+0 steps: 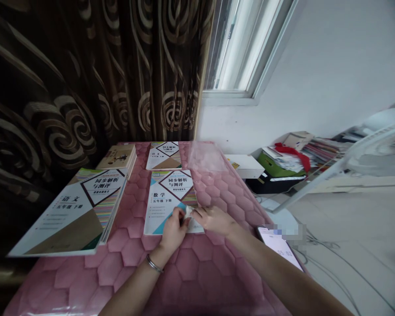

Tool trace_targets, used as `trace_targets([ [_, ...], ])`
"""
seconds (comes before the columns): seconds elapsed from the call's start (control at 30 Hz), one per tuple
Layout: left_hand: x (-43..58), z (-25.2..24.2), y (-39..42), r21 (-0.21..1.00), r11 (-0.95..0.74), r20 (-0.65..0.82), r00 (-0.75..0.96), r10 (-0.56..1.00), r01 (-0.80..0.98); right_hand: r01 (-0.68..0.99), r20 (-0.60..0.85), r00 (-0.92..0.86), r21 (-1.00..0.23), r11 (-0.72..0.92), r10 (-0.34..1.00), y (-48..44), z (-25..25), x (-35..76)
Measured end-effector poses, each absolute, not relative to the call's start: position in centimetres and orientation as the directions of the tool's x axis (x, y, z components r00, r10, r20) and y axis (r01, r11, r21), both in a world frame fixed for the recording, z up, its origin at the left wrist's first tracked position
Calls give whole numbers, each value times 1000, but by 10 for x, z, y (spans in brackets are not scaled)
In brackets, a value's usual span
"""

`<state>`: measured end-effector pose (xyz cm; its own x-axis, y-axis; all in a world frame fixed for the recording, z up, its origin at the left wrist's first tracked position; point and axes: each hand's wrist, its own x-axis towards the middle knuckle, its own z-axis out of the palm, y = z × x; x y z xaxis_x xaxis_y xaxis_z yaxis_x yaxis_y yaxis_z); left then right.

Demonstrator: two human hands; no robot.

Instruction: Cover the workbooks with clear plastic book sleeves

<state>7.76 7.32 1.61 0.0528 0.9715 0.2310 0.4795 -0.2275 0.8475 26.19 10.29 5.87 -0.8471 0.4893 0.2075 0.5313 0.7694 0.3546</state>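
My left hand [175, 227], with a silver bangle at its wrist, has its fingers closed over the lower part of a workbook [171, 193] with a white and blue cover. My right hand [213, 219] meets it from the right, fingers pinched. Between the two hands is a small whitish crumpled piece [188, 211], too small to tell whether it is paper or plastic film. Both hands grip it just above the cover. Behind this workbook lies a similar workbook [164, 156], flat on the pink padded table cover [197, 267].
On the left are a stack of larger-looking workbooks [75, 210] and a tan book pile [118, 157]. A clear plastic sheet [207, 157] lies at the back. A phone [279, 248] rests at the right edge. Beyond are a white box [246, 166], a fan [375, 149] and floor cables.
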Motion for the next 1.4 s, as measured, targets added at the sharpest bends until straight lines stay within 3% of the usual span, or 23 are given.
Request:
trace_targets([
  [0.17, 78, 15, 73, 841, -220, 223, 52, 973, 494, 577, 240, -817, 331, 747, 525, 105, 59, 259],
  [0.43, 84, 23, 79, 850, -155, 154, 43, 987, 504, 655, 116, -752, 237, 717, 648, 106, 69, 257],
  [0.67, 85, 26, 86, 857, -113, 109, 38, 993, 502, 712, 261, -698, 151, 686, 667, 103, 60, 265],
  [1.0, 79, 24, 85, 903, -130, 101, 93, 991, 410, 559, 268, -829, 377, 738, 491, 97, 54, 261],
  [1.23, 79, 25, 84, 884, -144, 112, 98, 989, 445, 614, 260, -789, 290, 734, 557, 102, 56, 262],
  [1.4, 86, 29, 84, 793, -94, 89, 38, 995, 602, 629, 256, -776, 240, 740, 576, 103, 53, 266],
])
